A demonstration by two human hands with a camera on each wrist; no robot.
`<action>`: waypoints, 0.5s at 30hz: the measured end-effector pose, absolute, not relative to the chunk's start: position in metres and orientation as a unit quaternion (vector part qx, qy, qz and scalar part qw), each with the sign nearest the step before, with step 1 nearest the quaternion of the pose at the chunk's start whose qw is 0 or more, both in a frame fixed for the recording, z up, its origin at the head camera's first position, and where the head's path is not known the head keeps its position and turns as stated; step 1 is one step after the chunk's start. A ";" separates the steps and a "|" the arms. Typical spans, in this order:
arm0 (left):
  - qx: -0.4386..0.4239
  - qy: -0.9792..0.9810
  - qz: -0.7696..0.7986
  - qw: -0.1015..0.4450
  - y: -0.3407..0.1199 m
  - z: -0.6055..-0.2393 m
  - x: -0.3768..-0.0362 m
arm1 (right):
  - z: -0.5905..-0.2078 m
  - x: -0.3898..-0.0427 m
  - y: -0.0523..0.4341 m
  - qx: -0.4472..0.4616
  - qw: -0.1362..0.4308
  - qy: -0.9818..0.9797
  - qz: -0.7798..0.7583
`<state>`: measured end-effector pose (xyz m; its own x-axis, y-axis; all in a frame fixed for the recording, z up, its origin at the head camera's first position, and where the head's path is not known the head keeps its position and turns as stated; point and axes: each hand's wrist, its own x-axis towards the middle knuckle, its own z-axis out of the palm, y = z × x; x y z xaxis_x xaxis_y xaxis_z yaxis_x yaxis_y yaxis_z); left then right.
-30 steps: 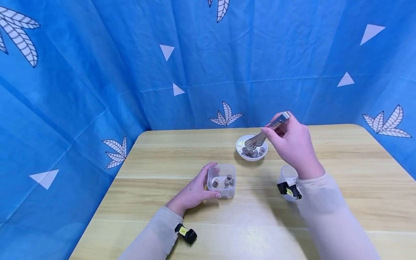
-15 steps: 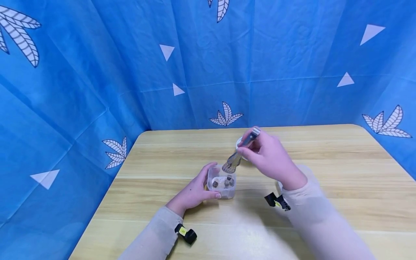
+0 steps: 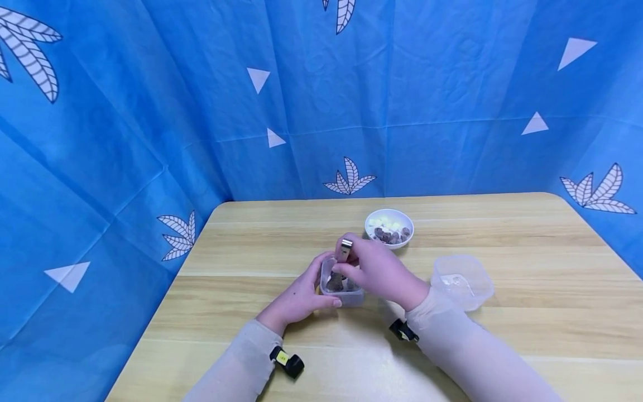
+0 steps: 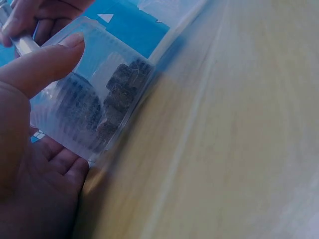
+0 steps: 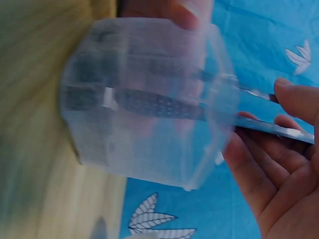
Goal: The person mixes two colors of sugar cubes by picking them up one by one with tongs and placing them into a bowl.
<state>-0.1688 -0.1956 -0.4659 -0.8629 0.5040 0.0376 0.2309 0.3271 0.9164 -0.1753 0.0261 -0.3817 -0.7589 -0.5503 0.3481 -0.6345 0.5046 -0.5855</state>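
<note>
My left hand [image 3: 301,296] grips a clear plastic container [image 3: 351,300] from its left side, thumb at the near wall and fingers around the far side. Dark brown cubes [image 4: 119,94] lie along its bottom. From above, my right hand [image 3: 384,273] pinches metal tongs [image 3: 344,252] between thumb and fingers. Their perforated ends [image 5: 159,105] reach down inside the container, close over the cubes. In the right wrist view a small pale spot shows at one tip; I cannot tell whether the tongs hold a piece.
Behind my right hand stands a white bowl [image 3: 389,212] with brown chunks [image 3: 394,237] and white pieces [image 3: 384,224]. A second clear container [image 3: 467,282] sits to the right, by my right forearm. A blue patterned curtain [image 3: 301,100] hangs behind the wooden table [image 3: 251,240].
My right hand has carried the tongs from over the white bowl leftward and toward me, down into the container. The second container is now uncovered. My left hand stays where it was.
</note>
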 end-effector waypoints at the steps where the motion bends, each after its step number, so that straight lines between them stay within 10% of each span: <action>1: 0.229 0.804 0.534 0.128 -0.195 -0.466 -0.169 | -0.384 -0.176 0.025 0.348 0.065 -0.865 0.356; 15: 0.208 0.816 0.522 0.133 -0.195 -0.466 -0.169 | -0.360 -0.176 0.047 0.333 0.091 -0.845 0.408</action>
<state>-0.1686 -0.1953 -0.4663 -0.8781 0.4785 -0.0005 0.2004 0.3688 0.9076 -0.1758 0.0474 -0.3605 -0.7614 -0.4893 0.4252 -0.6372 0.4444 -0.6296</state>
